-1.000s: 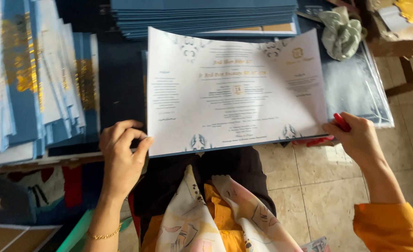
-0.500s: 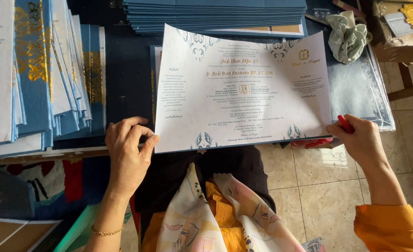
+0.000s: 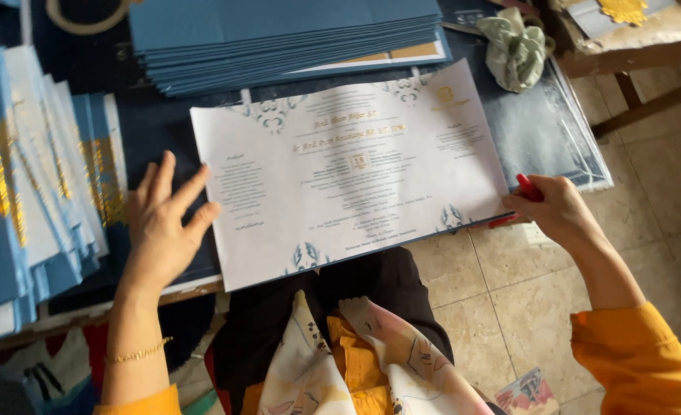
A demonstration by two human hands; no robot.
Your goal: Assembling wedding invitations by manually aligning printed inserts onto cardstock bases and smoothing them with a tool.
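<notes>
Leftmost, a fanned row of stiff blue cards with gold foil print (image 3: 25, 200) overlaps along the dark bench (image 3: 163, 123), and beside it the left hand (image 3: 163, 223) lies flat, fingers spread, its fingertips touching the left edge of a wide pale printed sheet (image 3: 348, 173). That sheet, smooth and matte with grey-blue ornaments at its corners, lies on a blue card backing at the bench's near edge, below a neat stack of flat blue card covers (image 3: 279, 34). Rightward, a crumpled pale-green cloth (image 3: 516, 46) sits behind, while the right hand (image 3: 559, 211) pinches the sheet's right edge and grips a red tool (image 3: 526, 188).
</notes>
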